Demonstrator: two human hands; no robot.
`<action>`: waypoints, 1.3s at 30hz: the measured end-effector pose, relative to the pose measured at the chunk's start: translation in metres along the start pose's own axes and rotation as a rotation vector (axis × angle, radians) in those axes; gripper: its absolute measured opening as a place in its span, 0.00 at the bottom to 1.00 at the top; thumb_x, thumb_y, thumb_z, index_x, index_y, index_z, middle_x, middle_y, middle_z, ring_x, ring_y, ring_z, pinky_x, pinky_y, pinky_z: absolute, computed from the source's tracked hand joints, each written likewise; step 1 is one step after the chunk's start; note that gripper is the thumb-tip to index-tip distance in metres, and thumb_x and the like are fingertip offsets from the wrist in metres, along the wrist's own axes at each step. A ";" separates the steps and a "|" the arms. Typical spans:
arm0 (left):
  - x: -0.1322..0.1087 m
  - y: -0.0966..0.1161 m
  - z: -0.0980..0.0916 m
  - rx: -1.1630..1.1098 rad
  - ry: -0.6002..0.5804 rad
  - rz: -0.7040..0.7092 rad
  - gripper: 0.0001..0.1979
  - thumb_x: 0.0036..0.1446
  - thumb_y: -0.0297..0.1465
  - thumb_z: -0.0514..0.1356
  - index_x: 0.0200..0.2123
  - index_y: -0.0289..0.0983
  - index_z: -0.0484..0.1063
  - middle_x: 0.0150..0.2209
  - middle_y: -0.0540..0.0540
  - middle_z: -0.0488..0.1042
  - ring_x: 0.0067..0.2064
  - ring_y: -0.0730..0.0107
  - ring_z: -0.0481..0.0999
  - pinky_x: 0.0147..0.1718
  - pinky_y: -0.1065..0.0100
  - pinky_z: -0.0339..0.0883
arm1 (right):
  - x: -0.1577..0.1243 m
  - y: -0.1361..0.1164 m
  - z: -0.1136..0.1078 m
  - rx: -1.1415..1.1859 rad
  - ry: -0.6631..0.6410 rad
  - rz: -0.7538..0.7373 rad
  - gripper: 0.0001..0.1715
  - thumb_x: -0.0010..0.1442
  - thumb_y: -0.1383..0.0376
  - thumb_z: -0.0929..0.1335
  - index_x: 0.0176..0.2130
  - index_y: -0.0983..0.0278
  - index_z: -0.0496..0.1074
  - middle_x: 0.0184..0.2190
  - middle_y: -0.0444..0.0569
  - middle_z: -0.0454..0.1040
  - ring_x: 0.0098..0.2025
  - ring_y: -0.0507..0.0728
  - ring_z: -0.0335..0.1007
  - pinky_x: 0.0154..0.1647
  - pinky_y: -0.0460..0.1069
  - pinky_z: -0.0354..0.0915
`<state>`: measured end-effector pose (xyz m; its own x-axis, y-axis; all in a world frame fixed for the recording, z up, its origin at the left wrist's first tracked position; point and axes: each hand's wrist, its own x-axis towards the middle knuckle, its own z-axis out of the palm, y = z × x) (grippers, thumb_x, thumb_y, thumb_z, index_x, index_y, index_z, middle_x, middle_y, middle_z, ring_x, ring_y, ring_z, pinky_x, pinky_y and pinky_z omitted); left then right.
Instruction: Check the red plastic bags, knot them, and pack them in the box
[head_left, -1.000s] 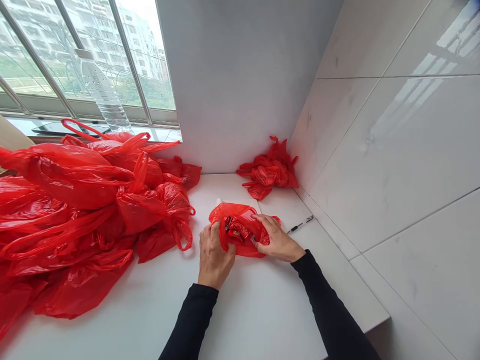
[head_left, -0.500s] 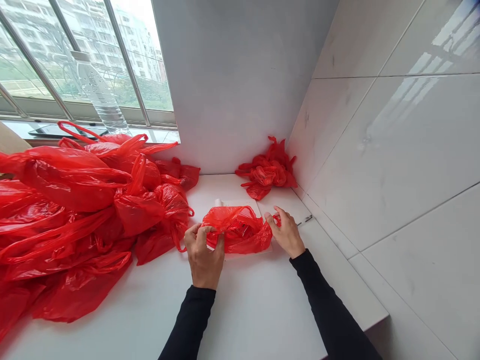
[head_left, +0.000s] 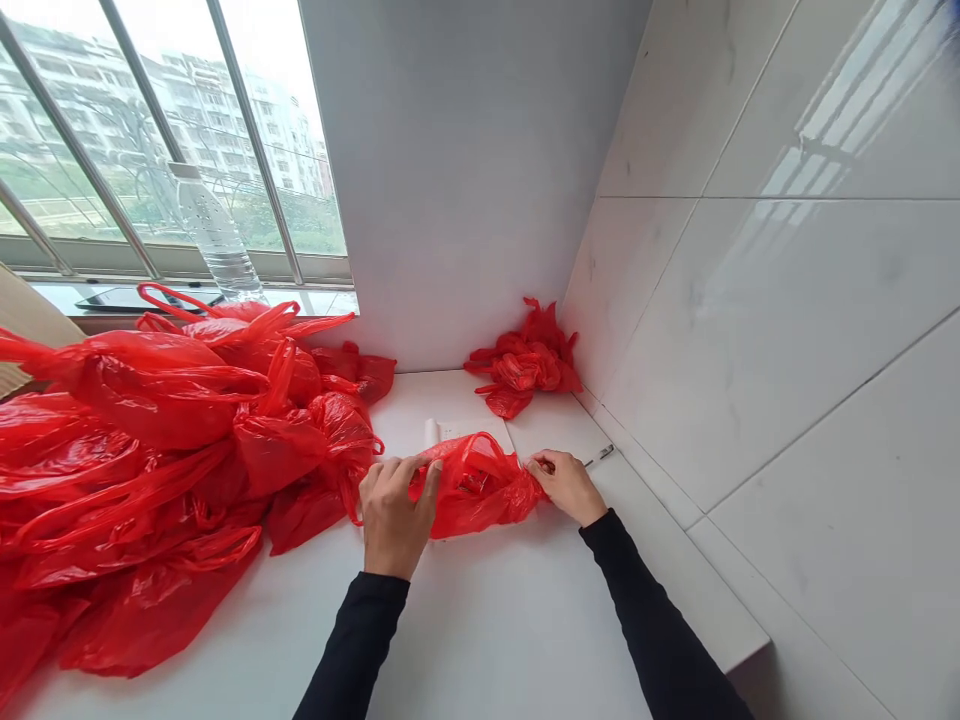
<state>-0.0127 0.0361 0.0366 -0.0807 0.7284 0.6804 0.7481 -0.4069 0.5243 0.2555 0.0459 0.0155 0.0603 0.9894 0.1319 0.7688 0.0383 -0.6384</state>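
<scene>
A small red plastic bag (head_left: 476, 485) with dark red packets inside lies on the white counter (head_left: 487, 620) in front of me. My left hand (head_left: 391, 515) pinches the bag's left side, fingers closed on the plastic. My right hand (head_left: 566, 485) grips the bag's right handle, pulled out to the right. A white sheet of paper (head_left: 439, 435) lies under the bag.
A big heap of red plastic bags (head_left: 165, 450) fills the counter's left side. A tied red bag bundle (head_left: 525, 362) sits in the far corner. A pen (head_left: 600, 456) lies by the tiled right wall. A water bottle (head_left: 214, 235) stands on the windowsill.
Both hands moved from the bag's open mouth out to its two ends and now stretch it sideways. The view has tilted slightly upward.
</scene>
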 end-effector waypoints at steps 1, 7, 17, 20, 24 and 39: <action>0.007 -0.001 -0.002 -0.013 -0.016 0.010 0.13 0.66 0.39 0.58 0.34 0.38 0.76 0.31 0.46 0.74 0.36 0.61 0.69 0.46 0.57 0.62 | 0.002 -0.001 -0.001 -0.011 -0.003 -0.022 0.23 0.69 0.53 0.62 0.38 0.62 0.81 0.34 0.52 0.80 0.38 0.59 0.76 0.45 0.53 0.69; 0.052 0.016 -0.037 -0.105 -0.076 0.082 0.16 0.68 0.40 0.55 0.53 0.40 0.75 0.48 0.43 0.77 0.51 0.60 0.72 0.51 0.60 0.66 | 0.024 -0.006 -0.015 -0.038 -0.069 -0.090 0.22 0.60 0.65 0.68 0.53 0.59 0.78 0.37 0.50 0.79 0.48 0.61 0.75 0.54 0.55 0.68; 0.093 0.023 -0.051 -0.141 -0.443 0.121 0.13 0.65 0.36 0.57 0.34 0.40 0.79 0.36 0.46 0.78 0.38 0.63 0.74 0.42 0.61 0.66 | 0.052 -0.058 -0.068 0.189 -0.037 -0.113 0.06 0.63 0.64 0.65 0.37 0.61 0.72 0.26 0.43 0.72 0.29 0.54 0.70 0.33 0.50 0.67; 0.105 0.032 -0.060 -0.219 -0.339 0.024 0.17 0.68 0.43 0.55 0.41 0.38 0.78 0.37 0.45 0.78 0.35 0.67 0.73 0.35 0.66 0.66 | 0.040 -0.092 -0.089 0.520 0.066 -0.148 0.13 0.67 0.56 0.64 0.46 0.60 0.69 0.26 0.40 0.70 0.27 0.52 0.67 0.30 0.48 0.66; 0.106 0.050 -0.076 -0.621 -0.312 -0.233 0.23 0.65 0.49 0.59 0.46 0.36 0.77 0.34 0.47 0.76 0.32 0.71 0.71 0.29 0.72 0.66 | 0.013 -0.133 -0.100 1.002 0.019 -0.199 0.14 0.66 0.55 0.69 0.48 0.59 0.69 0.24 0.36 0.64 0.25 0.50 0.60 0.29 0.46 0.63; 0.101 0.080 -0.088 -0.851 -0.349 -0.388 0.23 0.57 0.40 0.69 0.55 0.43 0.73 0.39 0.47 0.74 0.33 0.73 0.73 0.30 0.74 0.71 | -0.002 -0.165 -0.076 0.592 -0.425 -0.347 0.07 0.62 0.58 0.73 0.38 0.59 0.78 0.35 0.44 0.77 0.36 0.54 0.72 0.37 0.49 0.65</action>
<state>-0.0191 0.0284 0.1928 0.0807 0.9602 0.2673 -0.0214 -0.2664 0.9636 0.1769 0.0267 0.1782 -0.4584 0.8718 0.1728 0.2276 0.3031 -0.9254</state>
